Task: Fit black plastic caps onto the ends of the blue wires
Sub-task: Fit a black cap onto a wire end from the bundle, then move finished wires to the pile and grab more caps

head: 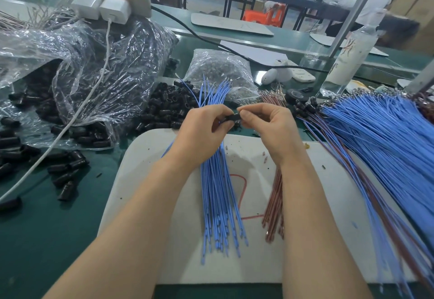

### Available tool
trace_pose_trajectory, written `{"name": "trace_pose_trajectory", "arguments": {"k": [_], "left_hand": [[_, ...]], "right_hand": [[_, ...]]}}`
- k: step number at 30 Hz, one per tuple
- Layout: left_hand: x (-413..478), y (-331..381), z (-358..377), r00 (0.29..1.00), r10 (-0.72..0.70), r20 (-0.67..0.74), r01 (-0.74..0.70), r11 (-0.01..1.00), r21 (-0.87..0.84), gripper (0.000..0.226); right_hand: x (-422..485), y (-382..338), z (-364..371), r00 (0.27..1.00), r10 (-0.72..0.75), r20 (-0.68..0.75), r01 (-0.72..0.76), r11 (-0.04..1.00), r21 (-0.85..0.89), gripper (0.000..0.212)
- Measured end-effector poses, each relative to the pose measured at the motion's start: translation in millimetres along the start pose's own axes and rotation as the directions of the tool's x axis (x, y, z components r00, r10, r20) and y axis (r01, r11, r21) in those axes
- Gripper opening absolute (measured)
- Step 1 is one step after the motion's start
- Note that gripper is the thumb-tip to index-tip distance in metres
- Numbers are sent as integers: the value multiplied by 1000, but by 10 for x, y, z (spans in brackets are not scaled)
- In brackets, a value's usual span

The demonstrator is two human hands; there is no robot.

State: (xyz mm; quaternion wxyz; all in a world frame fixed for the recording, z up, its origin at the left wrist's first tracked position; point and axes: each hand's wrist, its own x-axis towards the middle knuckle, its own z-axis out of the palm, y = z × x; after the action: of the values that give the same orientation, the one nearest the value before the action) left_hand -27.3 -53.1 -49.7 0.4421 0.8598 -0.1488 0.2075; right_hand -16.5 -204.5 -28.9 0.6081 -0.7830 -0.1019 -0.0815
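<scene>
My left hand (204,131) grips a bundle of blue wires (218,200) that runs down over the white board (305,240), with its tips fanning out above my fingers. Between both hands sits a black plastic cap (233,118); my left thumb and fingers hold one side of it. My right hand (270,127) pinches at its other end, fingers curled. A small bunch of brown wires (276,207) hangs below my right wrist. A heap of loose black caps (164,108) lies just beyond my hands.
Clear plastic bags (98,63) of black caps spill over the green table at the left. A large fan of blue wires (380,139) and brown wires lies at the right. A white cable (77,115), chargers, a bottle (347,59) and a bag of terminals (220,70) stand behind.
</scene>
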Motion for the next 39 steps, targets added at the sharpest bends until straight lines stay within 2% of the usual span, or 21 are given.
{"name": "trace_pose_trajectory", "arguments": {"k": [5, 10, 18, 19, 21, 24, 26, 28, 32, 35, 37, 39], "left_hand": [[-3, 6, -18, 1000, -7, -13, 7, 1000, 1, 10], [7, -15, -2, 997, -66, -29, 66, 998, -2, 11], [3, 27, -10, 995, -87, -41, 87, 996, 12, 10], [9, 70, -34, 994, -96, -57, 95, 995, -8, 11], [60, 210, -130, 988, -100, -114, 92, 993, -77, 11], [234, 505, -376, 973, -77, -219, 41, 986, -164, 12], [376, 728, -547, 959, -75, -274, -2, 962, -272, 11], [514, 927, -651, 939, -101, -329, -40, 918, -395, 9], [714, 1147, -596, 882, -224, -415, -91, 783, -615, 7], [871, 1207, -310, 858, -391, -334, -48, 585, -810, 5], [949, 1249, 48, 879, -442, -180, 74, 500, -863, 5], [944, 1302, 515, 908, -416, 45, 290, 549, -784, 3]], "right_hand": [[-5, 27, 71, 999, 48, -24, -45, 994, 102, 13], [3, 24, 168, 973, 229, -40, -191, 885, 425, 8], [28, 49, 222, 964, 266, 7, -240, 860, 450, 8], [31, 34, 243, 963, 263, 51, -253, 830, 497, 8], [30, 0, 284, 953, 223, 206, -301, 777, 553, 28], [-25, -127, 307, 855, 120, 504, -408, 756, 512, 56], [-100, -272, 269, 796, 44, 604, -433, 739, 516, 54], [-186, -434, 167, 786, -37, 617, -390, 745, 541, 46], [-383, -664, -333, 868, -36, 495, -272, 799, 536, 29], [-567, -717, -813, 959, 87, 268, -205, 869, 451, 19], [-634, -623, -1078, 981, 193, 2, -188, 953, 238, 15], [-631, -427, -1262, 935, 211, -286, -251, 962, -110, 17]]}}
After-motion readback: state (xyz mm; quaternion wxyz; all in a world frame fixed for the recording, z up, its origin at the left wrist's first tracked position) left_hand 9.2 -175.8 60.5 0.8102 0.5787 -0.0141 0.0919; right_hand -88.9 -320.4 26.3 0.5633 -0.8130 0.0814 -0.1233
